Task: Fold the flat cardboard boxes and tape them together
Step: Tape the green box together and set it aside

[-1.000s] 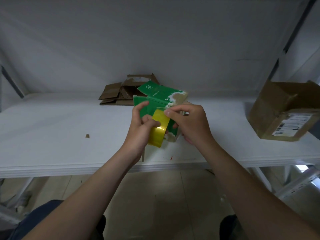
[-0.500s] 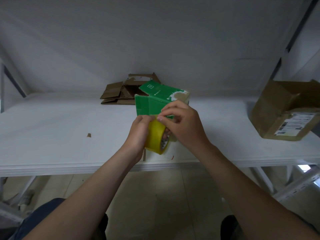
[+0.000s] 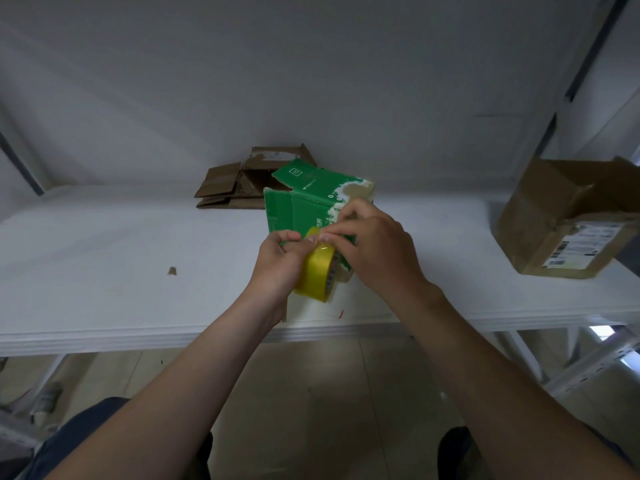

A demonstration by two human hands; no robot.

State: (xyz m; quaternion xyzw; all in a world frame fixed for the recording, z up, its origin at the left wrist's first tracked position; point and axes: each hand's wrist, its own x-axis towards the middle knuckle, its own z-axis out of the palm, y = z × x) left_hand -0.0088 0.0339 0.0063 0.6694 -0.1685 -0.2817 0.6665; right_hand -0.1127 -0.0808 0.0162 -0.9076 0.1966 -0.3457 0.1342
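Tape sits gripped in the left hand, the right hand pinches its top edge, and the green box stands just behind both.

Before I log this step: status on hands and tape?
Left hand grips yellow tape roll. Right hand pinches its top edge. Green box just behind. Nothing between.

The roll of tape between the left hand and the right hand is bright yellow. The green box behind them has small white print and a pale scuffed corner. The flat cardboard beyond is plain brown. Well right of the right hand, the brown box bears a white label with black print. The table is white.
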